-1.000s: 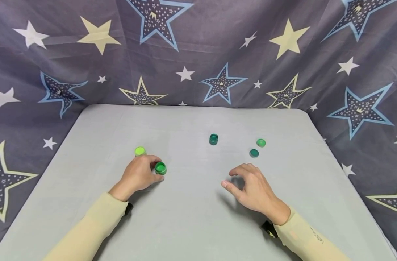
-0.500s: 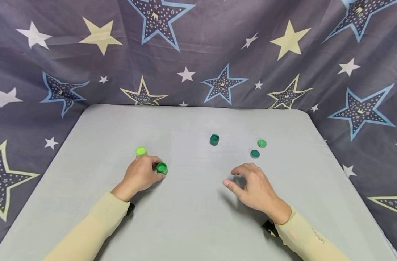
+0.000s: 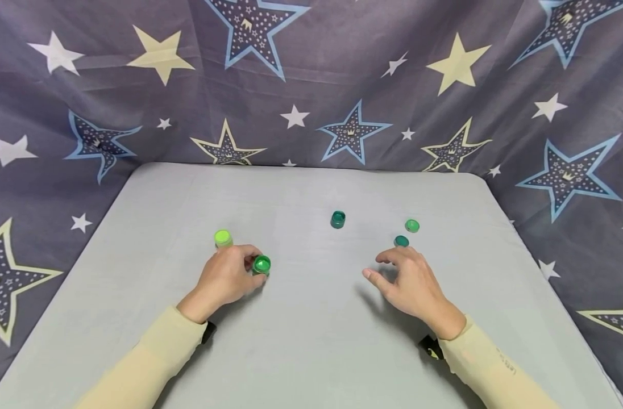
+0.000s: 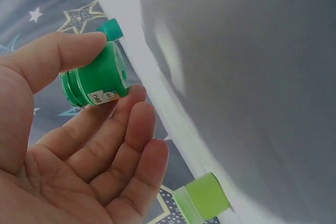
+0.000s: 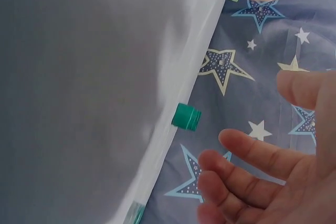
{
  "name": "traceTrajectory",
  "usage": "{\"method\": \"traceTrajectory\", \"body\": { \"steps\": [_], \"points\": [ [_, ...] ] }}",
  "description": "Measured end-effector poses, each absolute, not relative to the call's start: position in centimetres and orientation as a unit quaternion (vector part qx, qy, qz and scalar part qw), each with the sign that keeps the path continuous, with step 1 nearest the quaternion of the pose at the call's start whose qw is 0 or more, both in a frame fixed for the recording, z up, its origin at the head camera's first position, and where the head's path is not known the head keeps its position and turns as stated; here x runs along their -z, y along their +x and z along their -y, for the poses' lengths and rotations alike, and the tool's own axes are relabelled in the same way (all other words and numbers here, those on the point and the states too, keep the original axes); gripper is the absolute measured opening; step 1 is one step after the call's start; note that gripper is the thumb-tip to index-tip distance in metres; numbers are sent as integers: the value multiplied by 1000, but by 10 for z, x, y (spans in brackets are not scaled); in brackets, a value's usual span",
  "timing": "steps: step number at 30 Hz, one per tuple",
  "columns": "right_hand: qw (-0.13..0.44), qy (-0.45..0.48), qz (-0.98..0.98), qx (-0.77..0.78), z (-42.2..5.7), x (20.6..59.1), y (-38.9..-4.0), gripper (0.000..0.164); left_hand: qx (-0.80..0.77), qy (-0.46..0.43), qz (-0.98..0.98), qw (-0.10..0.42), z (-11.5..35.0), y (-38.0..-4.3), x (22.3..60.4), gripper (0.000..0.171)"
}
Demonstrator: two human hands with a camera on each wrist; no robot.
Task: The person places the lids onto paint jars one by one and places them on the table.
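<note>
My left hand pinches a small lidless green paint jar between thumb and fingers. The left wrist view shows this jar with a white label on its side, raised off the table. Just behind the hand stands a lime-green paint jar, partly covered by it. My right hand hovers over the table with its fingers loosely bent and nothing in them. Closest to its fingertips lies a dark teal lid, and a brighter green lid rests a little beyond.
An uncapped teal paint jar stands on the grey-covered table, between the hands and farther back. Star-patterned cloth hangs behind the table and along both sides.
My left hand has shifted slightly right with the green paint jar. My right hand has moved right and a bit away from me, nearer the dark teal lid.
</note>
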State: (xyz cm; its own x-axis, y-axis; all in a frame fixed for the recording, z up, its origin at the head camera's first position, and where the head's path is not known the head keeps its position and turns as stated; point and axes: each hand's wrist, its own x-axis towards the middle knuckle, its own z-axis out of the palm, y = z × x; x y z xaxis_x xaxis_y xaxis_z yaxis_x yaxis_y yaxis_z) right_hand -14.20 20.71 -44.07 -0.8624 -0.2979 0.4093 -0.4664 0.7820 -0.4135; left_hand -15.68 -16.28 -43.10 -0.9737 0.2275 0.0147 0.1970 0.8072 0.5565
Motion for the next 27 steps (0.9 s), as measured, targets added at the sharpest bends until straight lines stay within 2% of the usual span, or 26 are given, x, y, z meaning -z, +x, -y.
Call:
{"method": "traceTrajectory", "body": {
  "steps": [14,21,27],
  "points": [
    [138,141,951,-237,-227,432,-165,37,-298,130,-946,4,150,-147,426,25],
    [136,115,955,-237,-239,430,-179,33,-302,142,-942,-12,145,-142,424,24],
    [142,98,958,-230,-250,430,-193,38,-304,150,-941,-19,141,-139,423,23]
  ]
}}
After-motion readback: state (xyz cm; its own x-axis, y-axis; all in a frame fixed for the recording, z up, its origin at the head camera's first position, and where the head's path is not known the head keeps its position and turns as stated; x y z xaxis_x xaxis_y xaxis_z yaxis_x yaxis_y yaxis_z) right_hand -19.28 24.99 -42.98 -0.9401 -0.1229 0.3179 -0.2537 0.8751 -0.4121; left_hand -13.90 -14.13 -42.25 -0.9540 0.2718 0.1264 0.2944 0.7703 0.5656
